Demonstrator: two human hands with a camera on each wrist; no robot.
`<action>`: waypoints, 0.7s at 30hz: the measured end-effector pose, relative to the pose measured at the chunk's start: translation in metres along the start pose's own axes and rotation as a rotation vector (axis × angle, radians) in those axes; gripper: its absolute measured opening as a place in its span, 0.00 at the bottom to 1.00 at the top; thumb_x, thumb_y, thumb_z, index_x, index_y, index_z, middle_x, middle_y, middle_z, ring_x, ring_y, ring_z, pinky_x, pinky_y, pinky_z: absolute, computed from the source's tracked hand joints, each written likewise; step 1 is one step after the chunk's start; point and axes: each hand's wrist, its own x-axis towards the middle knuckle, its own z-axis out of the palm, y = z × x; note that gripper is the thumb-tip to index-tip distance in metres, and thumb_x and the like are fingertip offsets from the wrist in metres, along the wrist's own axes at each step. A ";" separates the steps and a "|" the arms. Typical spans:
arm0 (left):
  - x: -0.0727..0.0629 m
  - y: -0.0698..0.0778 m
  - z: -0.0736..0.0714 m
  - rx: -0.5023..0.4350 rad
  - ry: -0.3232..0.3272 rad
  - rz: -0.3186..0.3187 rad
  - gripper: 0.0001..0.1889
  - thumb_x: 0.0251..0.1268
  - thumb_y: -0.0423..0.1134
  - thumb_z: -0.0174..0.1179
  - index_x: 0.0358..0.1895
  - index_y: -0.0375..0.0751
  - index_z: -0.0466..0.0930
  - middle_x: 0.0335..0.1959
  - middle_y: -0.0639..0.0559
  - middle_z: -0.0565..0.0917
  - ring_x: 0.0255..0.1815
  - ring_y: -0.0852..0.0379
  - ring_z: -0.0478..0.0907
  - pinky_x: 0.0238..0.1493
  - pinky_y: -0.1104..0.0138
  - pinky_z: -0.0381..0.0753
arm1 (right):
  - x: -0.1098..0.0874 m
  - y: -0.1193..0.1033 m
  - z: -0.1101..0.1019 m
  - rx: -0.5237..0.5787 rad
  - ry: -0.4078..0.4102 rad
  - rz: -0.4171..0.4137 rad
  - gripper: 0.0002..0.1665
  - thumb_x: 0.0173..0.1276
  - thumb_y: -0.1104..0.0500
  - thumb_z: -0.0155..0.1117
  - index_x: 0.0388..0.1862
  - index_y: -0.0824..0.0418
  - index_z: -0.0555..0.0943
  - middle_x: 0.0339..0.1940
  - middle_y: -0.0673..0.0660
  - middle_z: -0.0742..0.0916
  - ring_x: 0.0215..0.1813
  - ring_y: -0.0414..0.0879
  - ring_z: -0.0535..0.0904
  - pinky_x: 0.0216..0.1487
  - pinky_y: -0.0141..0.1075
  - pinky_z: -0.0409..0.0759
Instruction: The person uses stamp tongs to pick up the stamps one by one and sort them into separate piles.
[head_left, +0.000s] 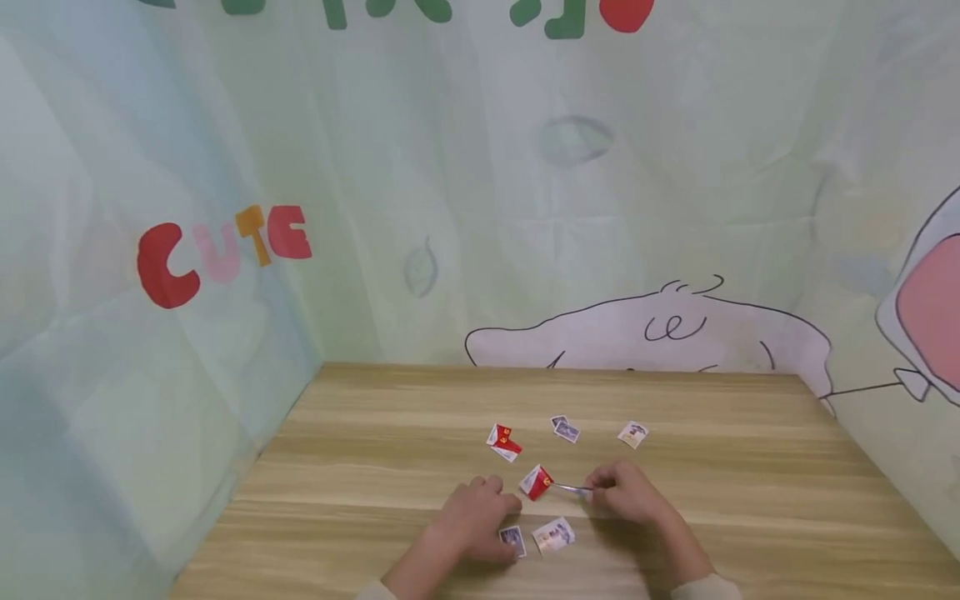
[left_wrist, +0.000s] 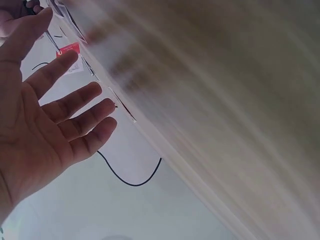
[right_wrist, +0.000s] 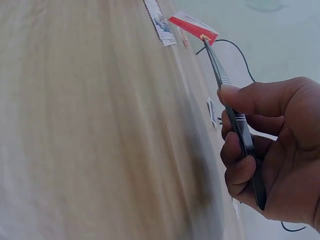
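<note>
My right hand (head_left: 628, 493) holds metal tweezers (right_wrist: 244, 131) between thumb and fingers. Their tips pinch a corner of a red-and-white stamp (head_left: 536, 482), which is raised off the tabletop in the right wrist view. To the left, my left hand (head_left: 474, 518) is low over the table, its fingers spread and relaxed with nothing in them, as the left wrist view shows. By its thumb lies a dark picture stamp (head_left: 513, 540), partly covered by the hand in the head view. Beside that lies a larger pale picture stamp (head_left: 553, 536).
Farther back on the wooden table (head_left: 375, 433) lie two overlapping red-and-white stamps (head_left: 505, 443), two overlapping dark stamps (head_left: 567, 431) and a pale picture stamp (head_left: 633, 433). A printed cloth backdrop (head_left: 420, 183) encloses the table's back and sides.
</note>
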 end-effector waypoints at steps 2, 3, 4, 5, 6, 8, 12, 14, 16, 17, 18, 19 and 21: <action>0.000 -0.001 0.000 -0.006 -0.004 -0.001 0.26 0.40 0.58 0.67 0.48 0.54 0.80 0.35 0.56 0.72 0.37 0.57 0.68 0.38 0.61 0.72 | 0.001 0.000 0.000 0.014 0.005 0.011 0.06 0.52 0.70 0.60 0.29 0.70 0.81 0.23 0.52 0.81 0.26 0.43 0.72 0.27 0.33 0.72; 0.000 -0.001 0.000 -0.015 -0.009 -0.001 0.26 0.41 0.58 0.67 0.48 0.54 0.80 0.35 0.56 0.72 0.37 0.57 0.68 0.39 0.61 0.72 | 0.001 0.000 0.000 0.020 0.010 0.015 0.06 0.52 0.70 0.60 0.30 0.71 0.81 0.23 0.53 0.81 0.26 0.44 0.73 0.28 0.34 0.72; 0.000 -0.001 0.000 -0.030 -0.015 -0.003 0.27 0.41 0.57 0.67 0.49 0.54 0.80 0.35 0.56 0.72 0.37 0.57 0.68 0.39 0.61 0.72 | 0.002 0.000 0.001 0.022 0.016 0.024 0.06 0.52 0.70 0.60 0.30 0.71 0.81 0.23 0.53 0.81 0.27 0.44 0.73 0.29 0.35 0.72; -0.001 -0.001 0.000 -0.045 -0.022 -0.004 0.27 0.41 0.57 0.67 0.49 0.54 0.80 0.36 0.56 0.72 0.37 0.57 0.68 0.40 0.60 0.71 | 0.002 0.000 0.001 0.024 0.021 0.034 0.06 0.52 0.70 0.60 0.30 0.71 0.81 0.24 0.54 0.81 0.27 0.45 0.73 0.30 0.35 0.72; -0.001 -0.001 0.000 -0.060 -0.029 -0.004 0.27 0.41 0.57 0.67 0.49 0.54 0.80 0.36 0.56 0.72 0.38 0.57 0.68 0.41 0.60 0.71 | 0.002 0.000 0.002 0.026 0.028 0.045 0.06 0.51 0.70 0.61 0.30 0.71 0.81 0.24 0.54 0.81 0.28 0.45 0.73 0.30 0.36 0.72; -0.002 -0.002 0.000 -0.078 -0.037 -0.004 0.27 0.41 0.57 0.67 0.50 0.54 0.80 0.36 0.57 0.72 0.38 0.58 0.68 0.41 0.60 0.71 | 0.003 -0.001 0.003 0.026 0.045 0.065 0.06 0.51 0.70 0.61 0.30 0.70 0.82 0.25 0.53 0.81 0.29 0.46 0.72 0.32 0.38 0.72; -0.004 -0.003 -0.001 -0.084 -0.026 0.005 0.27 0.40 0.56 0.68 0.49 0.54 0.80 0.36 0.58 0.72 0.37 0.58 0.68 0.40 0.61 0.71 | 0.007 -0.001 0.005 0.029 0.089 0.075 0.06 0.49 0.70 0.62 0.29 0.70 0.82 0.24 0.53 0.81 0.28 0.45 0.71 0.30 0.37 0.71; -0.006 -0.004 -0.002 -0.080 -0.017 0.015 0.27 0.40 0.56 0.68 0.49 0.54 0.80 0.36 0.58 0.72 0.37 0.58 0.68 0.39 0.61 0.71 | 0.010 0.000 0.006 0.031 0.114 0.083 0.06 0.48 0.70 0.61 0.28 0.70 0.82 0.23 0.53 0.81 0.27 0.44 0.71 0.28 0.36 0.70; -0.007 -0.005 -0.003 -0.077 -0.015 0.029 0.27 0.40 0.56 0.68 0.49 0.54 0.80 0.36 0.58 0.73 0.37 0.58 0.68 0.39 0.61 0.71 | 0.013 0.001 0.006 0.040 0.138 0.109 0.06 0.48 0.70 0.61 0.27 0.70 0.82 0.23 0.53 0.80 0.26 0.44 0.70 0.27 0.35 0.70; -0.007 -0.005 -0.004 -0.078 -0.015 0.036 0.27 0.40 0.56 0.68 0.49 0.55 0.80 0.36 0.58 0.73 0.37 0.59 0.68 0.39 0.62 0.71 | 0.014 0.001 0.006 0.047 0.152 0.126 0.06 0.48 0.70 0.61 0.27 0.71 0.82 0.23 0.53 0.80 0.26 0.44 0.71 0.27 0.36 0.70; -0.008 -0.005 -0.004 -0.078 -0.016 0.044 0.27 0.40 0.56 0.68 0.49 0.55 0.80 0.36 0.58 0.73 0.37 0.59 0.68 0.38 0.62 0.71 | 0.015 0.002 0.006 0.053 0.162 0.143 0.06 0.48 0.70 0.61 0.27 0.71 0.82 0.23 0.53 0.80 0.26 0.44 0.71 0.27 0.36 0.70; -0.008 -0.005 -0.005 -0.077 -0.015 0.052 0.26 0.41 0.56 0.68 0.49 0.55 0.81 0.36 0.59 0.72 0.36 0.59 0.67 0.38 0.62 0.71 | 0.017 0.002 0.006 0.055 0.173 0.156 0.06 0.47 0.71 0.61 0.27 0.71 0.82 0.23 0.53 0.80 0.26 0.45 0.71 0.26 0.36 0.71; -0.009 -0.005 -0.005 -0.071 -0.009 0.064 0.26 0.41 0.56 0.68 0.48 0.54 0.81 0.35 0.59 0.72 0.35 0.60 0.67 0.37 0.63 0.71 | 0.021 0.003 0.005 0.061 0.193 0.180 0.06 0.47 0.71 0.61 0.27 0.70 0.82 0.22 0.53 0.80 0.25 0.44 0.71 0.26 0.36 0.71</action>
